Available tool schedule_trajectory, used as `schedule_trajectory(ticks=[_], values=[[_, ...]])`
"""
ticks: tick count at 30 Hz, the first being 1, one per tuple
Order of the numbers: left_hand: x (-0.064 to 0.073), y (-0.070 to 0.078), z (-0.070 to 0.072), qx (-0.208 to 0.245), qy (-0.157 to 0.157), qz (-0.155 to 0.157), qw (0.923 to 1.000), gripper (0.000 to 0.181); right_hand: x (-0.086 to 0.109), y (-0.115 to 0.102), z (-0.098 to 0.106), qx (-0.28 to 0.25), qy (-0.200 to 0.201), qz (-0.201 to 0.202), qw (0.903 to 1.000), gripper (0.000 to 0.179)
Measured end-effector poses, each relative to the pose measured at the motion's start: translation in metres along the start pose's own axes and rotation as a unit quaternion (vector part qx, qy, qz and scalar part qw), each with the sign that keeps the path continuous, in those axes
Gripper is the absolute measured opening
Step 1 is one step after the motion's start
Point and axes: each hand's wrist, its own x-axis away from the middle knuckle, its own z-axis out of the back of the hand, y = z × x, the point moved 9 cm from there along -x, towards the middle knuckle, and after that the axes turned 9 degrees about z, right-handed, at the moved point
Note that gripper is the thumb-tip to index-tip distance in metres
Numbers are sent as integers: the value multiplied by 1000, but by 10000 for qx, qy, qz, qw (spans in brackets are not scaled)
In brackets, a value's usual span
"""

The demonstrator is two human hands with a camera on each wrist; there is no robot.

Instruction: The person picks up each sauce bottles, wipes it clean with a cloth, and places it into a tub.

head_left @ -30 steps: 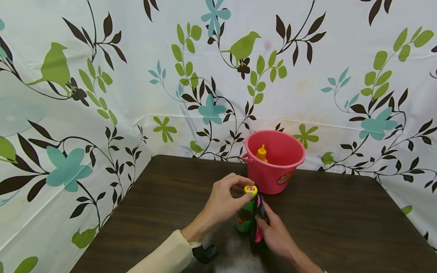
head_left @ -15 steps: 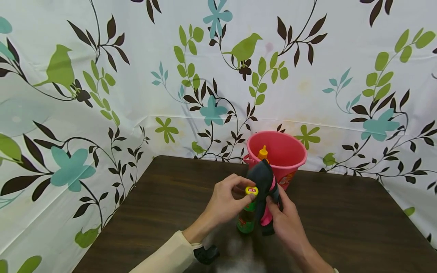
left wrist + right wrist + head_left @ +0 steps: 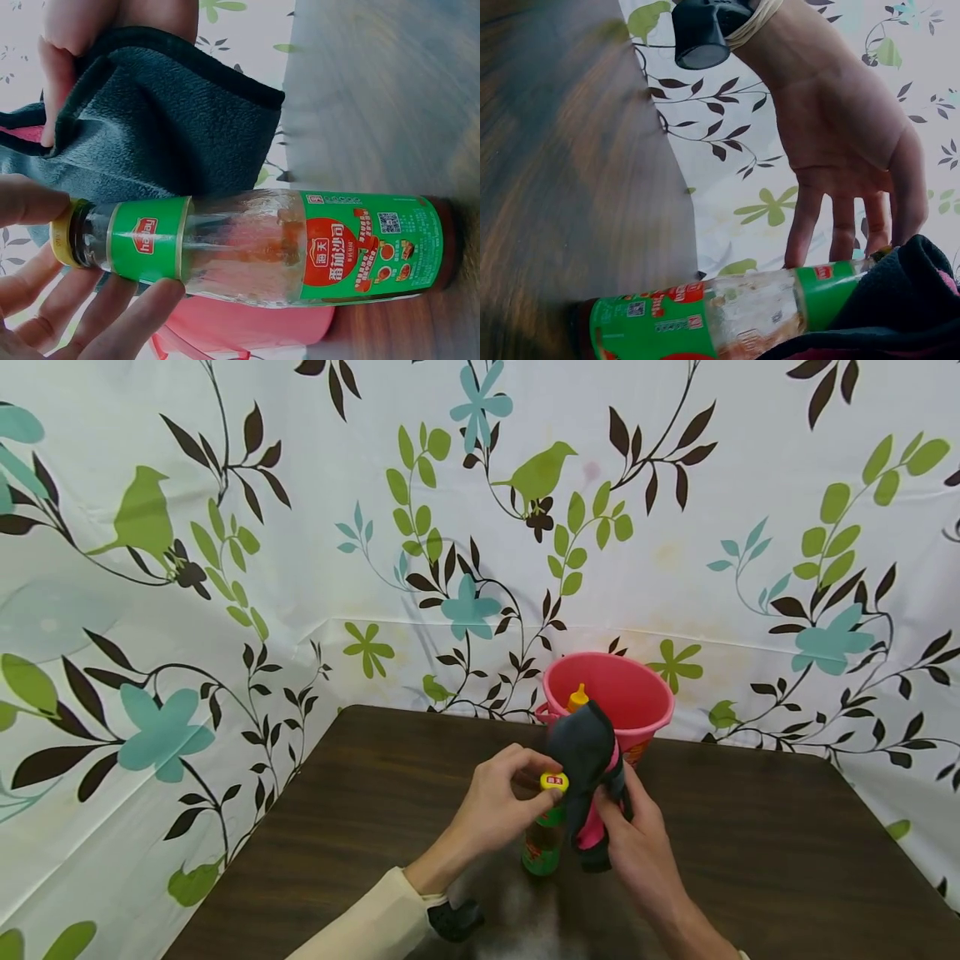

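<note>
A glass bottle of tomato ketchup [image 3: 367,255] with green labels and a yellow cap [image 3: 554,782] stands upright on the table. My left hand [image 3: 491,802] pinches the cap between thumb and fingers, its other fingers beside the neck in the left wrist view. In my right hand [image 3: 639,843] is a dark grey cloth [image 3: 581,747] with a pink side, gripped and partly folded. The cloth hangs just right of the bottle and covers part of its neck in the right wrist view. Inside the bottle, red sauce smears the glass.
Behind the cloth, a pink bucket [image 3: 652,706] stands near the table's back edge. A yellow squeeze bottle [image 3: 577,697] pokes up inside it. The dark wooden table [image 3: 405,760] meets a leaf-and-bird patterned sheet [image 3: 300,527] at the back and left.
My right hand has lifted the cloth from low beside the bottle, and more of its grey side shows, now overlapping the bucket. My left hand stays at the cap.
</note>
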Motion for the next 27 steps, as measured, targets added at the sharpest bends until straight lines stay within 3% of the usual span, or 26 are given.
schedule_trajectory(ticks=[10, 17, 27], values=[[-1, 0, 0, -149, 106, 47, 9998, 23, 3, 19, 6, 157, 93, -351, 9992, 46], [-2, -1, -1, -140, 153, 62, 9998, 22, 7, 21, 2, 333, 67, -226, 9992, 48], [2, 3, -3, -198, 253, -55, 9995, 25, 10, 27, -9, 263, -268, -464, 9982, 54]])
